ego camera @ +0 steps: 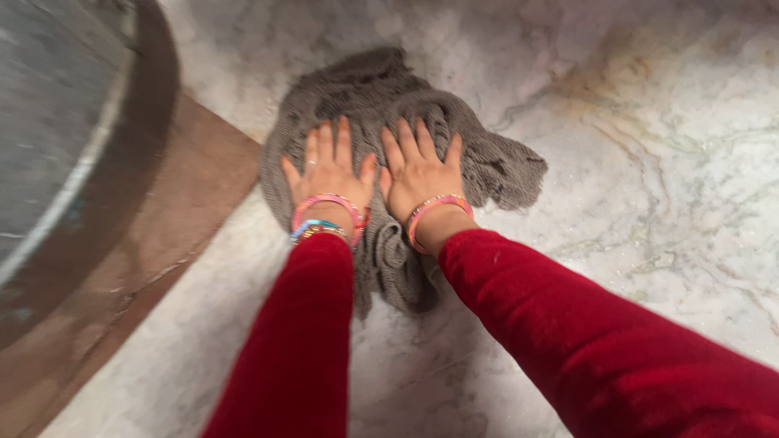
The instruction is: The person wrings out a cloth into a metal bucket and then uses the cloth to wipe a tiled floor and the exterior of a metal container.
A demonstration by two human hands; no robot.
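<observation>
A crumpled grey knitted cloth (pixel 503 166) lies on a pale marble floor (pixel 665 146). Both my hands press flat on it side by side, palms down, fingers spread and pointing away from me. My left hand (pixel 329 166) rests on the cloth's left part, my right hand (pixel 418 166) on its middle. Each wrist wears coloured bangles, and both arms are in red sleeves. A fold of the cloth bunches up between my wrists.
A brown stone band (pixel 162 219) runs diagonally at the left of the cloth. Beyond it at the far left is a large dark grey round surface with a pale rim (pixel 49 97). Veined marble extends to the right and toward me.
</observation>
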